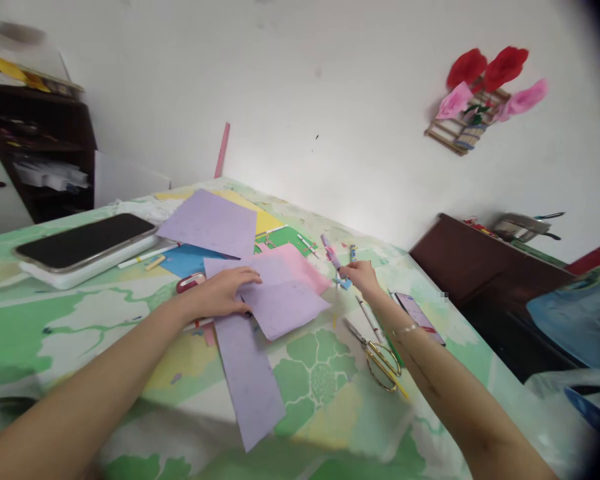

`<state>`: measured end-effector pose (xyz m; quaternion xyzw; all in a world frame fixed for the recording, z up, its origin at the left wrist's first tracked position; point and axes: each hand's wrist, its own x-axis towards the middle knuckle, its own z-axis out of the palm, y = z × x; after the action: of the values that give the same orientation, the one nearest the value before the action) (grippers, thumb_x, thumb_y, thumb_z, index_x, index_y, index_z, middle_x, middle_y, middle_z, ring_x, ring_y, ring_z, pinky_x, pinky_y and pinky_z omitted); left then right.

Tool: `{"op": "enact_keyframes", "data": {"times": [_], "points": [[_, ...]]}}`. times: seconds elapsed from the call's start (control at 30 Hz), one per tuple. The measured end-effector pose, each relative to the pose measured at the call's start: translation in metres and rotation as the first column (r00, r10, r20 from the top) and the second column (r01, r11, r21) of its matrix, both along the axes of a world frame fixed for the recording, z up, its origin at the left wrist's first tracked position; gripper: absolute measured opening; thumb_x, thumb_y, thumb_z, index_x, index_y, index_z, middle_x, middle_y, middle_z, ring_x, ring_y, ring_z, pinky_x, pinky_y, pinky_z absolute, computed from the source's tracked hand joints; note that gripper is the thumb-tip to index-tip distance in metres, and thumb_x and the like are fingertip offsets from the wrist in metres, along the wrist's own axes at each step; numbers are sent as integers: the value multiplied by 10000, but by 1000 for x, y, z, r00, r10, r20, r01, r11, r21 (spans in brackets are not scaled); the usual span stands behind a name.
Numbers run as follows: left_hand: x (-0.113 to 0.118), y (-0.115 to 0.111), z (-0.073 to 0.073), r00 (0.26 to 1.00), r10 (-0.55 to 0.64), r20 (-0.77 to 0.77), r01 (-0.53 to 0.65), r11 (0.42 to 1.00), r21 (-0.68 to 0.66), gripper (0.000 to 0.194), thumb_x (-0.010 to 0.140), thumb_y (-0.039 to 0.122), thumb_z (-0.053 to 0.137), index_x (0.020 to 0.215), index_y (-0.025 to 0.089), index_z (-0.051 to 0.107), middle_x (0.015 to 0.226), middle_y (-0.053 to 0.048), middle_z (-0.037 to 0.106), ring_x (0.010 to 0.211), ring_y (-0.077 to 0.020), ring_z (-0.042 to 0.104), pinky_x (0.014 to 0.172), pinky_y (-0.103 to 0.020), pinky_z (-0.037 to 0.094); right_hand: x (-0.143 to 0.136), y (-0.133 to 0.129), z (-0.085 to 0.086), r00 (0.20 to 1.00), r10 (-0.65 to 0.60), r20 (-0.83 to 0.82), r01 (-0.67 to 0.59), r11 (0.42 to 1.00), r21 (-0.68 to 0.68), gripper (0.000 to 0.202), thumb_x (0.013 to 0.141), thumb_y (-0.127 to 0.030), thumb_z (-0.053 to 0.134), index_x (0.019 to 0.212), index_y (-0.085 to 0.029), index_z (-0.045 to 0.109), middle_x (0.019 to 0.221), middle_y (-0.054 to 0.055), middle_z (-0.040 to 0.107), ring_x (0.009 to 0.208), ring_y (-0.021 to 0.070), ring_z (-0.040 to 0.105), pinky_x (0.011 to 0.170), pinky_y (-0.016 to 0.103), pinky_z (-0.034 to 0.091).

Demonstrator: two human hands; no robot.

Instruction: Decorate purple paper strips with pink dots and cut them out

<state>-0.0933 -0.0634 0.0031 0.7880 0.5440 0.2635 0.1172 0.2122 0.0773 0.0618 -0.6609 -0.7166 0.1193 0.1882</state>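
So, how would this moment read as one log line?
left hand: on purple paper | right hand: holding purple stick-like item | scissors: lying open-handled on tablecloth

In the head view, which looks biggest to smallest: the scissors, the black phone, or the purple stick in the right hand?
1. Black phone
2. Scissors
3. Purple stick

That's only how they look; nearer things look bigger.

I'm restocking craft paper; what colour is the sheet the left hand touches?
The sheet is light purple; the head view shows it.
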Motion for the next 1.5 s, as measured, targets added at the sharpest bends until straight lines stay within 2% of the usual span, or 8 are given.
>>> {"op": "enact_keyframes", "data": {"times": [0.27, 0.5, 0.67, 0.83, 1.03, 1.13, 1.27, 1.5], "points": [[-10, 4, 3, 974, 218, -56, -204, 959, 195, 499, 620, 424, 748, 1072, 259, 618, 1371, -65, 495, 1310, -282, 375, 1098, -455, 266, -4, 71, 7, 968, -83, 238, 100, 993, -57, 325, 894, -329, 546, 1163, -147, 552, 1159, 91, 580, 985, 199, 597, 826, 396, 517], [-34, 16, -9, 773, 634, -30, -625, 769, 135, 532, 700, 515, 585, 994, 72, 594, 985, -271, 625, 1040, -476, 528, 843, -597, 400, 21, 22, 17, 916, 60, 397, -50, 998, -35, 274, 889, -321, 546, 1093, -141, 579, 1111, 79, 600, 981, 195, 588, 841, 399, 489], [-32, 17, -6, 830, 555, 55, -557, 830, 33, 237, 617, 435, 622, 633, 203, 574, 746, -119, 648, 874, -382, 606, 842, -486, 426, 77, -82, 15, 868, 213, 448, -139, 971, -193, 32, 746, -178, 589, 744, -186, 619, 761, 34, 655, 737, 180, 593, 619, 258, 382], [-17, 3, 11, 788, 529, 315, -556, 831, -3, 228, 648, 393, 588, 784, 210, 585, 843, -72, 638, 906, -316, 594, 829, -433, 436, 100, -152, -10, 865, 245, 438, -137, 955, -264, 105, 662, -85, 563, 674, -190, 556, 678, 33, 623, 631, 172, 547, 536, 248, 299], [6, -13, 17, 598, 447, 665, -446, 875, -187, 512, 718, 424, 557, 1164, 192, 463, 814, -39, 655, 686, -191, 639, 596, -313, 513, 97, -153, -24, 892, 256, 373, -190, 960, -204, 80, 715, -158, 573, 672, -198, 517, 707, 31, 623, 666, 168, 556, 562, 237, 318], [12, -19, 15, 532, 421, 735, -307, 905, -295, 483, 672, 408, 617, 1072, 153, 524, 888, -91, 688, 717, -208, 669, 601, -326, 544, 96, -145, -25, 902, 228, 366, -182, 971, -157, 106, 682, -186, 629, 677, -190, 523, 755, 50, 626, 706, 186, 563, 593, 245, 335], [21, -29, 13, 565, 426, 706, -127, 891, -436, 375, 627, 385, 689, 911, 155, 602, 767, -91, 707, 580, -229, 656, 490, -349, 536, 96, -136, -27, 928, 172, 329, -143, 984, -109, 215, 637, -234, 677, 807, -170, 563, 914, 103, 635, 807, 220, 566, 639, 261, 356], [27, -32, 12, 618, 442, 650, -48, 846, -530, 348, 583, 307, 736, 870, 169, 594, 728, -74, 700, 519, -234, 641, 350, -302, 467, 100, -133, -25, 968, 177, 176, -137, 967, -217, 53, 636, -224, 607, 639, -182, 575, 674, 41, 641, 659, 184, 564, 563, 259, 335]]}}
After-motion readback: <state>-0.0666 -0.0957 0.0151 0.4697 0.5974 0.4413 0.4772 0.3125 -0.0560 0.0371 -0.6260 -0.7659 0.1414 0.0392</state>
